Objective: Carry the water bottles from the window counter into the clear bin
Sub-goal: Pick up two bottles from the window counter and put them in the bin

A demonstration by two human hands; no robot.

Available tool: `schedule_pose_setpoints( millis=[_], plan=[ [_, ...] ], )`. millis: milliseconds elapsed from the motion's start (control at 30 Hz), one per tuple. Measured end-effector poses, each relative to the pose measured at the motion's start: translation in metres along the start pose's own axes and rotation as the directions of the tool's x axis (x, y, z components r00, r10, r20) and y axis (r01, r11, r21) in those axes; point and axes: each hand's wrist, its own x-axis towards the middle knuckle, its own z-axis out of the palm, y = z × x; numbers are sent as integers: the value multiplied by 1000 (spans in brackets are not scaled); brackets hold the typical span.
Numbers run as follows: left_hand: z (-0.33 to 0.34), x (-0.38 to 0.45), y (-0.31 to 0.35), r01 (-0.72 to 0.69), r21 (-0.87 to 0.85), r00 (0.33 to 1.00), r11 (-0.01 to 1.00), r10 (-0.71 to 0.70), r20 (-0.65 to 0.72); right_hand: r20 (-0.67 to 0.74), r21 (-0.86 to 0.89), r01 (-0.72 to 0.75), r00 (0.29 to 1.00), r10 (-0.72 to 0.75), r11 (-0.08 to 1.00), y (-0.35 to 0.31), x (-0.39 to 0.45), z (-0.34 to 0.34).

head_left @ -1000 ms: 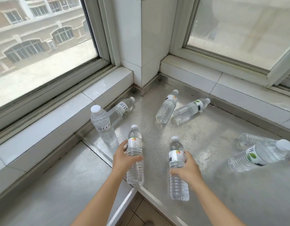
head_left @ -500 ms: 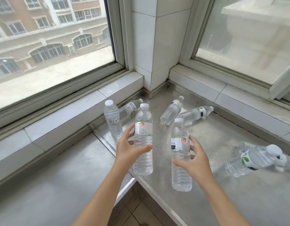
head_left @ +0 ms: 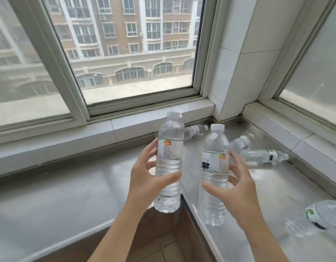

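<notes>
Left hand [head_left: 144, 178] wrapped around one upright bottle [head_left: 170, 163], right hand [head_left: 237, 188] around another [head_left: 214, 176], both now lifted off the steel counter [head_left: 267, 186] (earlier nearer its surface), four bottles lying behind, view raised toward the window [head_left: 125, 53].
</notes>
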Motion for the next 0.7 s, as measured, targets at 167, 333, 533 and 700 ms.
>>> schedule_pose_setpoints(
  millis=[167, 333, 533, 700],
  plan=[
    [-63, -53, 8, 8, 65, 977, 998, 6, -211, 205, 42, 90, 974, -97, 995, -30, -22, 45],
    [-127, -97, 12, 60, 38, 899, 997, -37, -437, 382, 84, 183, 902, -201, 979, -54, -45, 99],
    [-200, -163, 15, 93, -7, 751, 996, -75, -656, 584, 135, 232, 767, -266, 963, -78, -91, 175],
    [-270, -230, 14, 128, 3, 604, 992, -75, -793, 723, 203, 235, 619, -308, 950, -97, -150, 244]
  ],
)
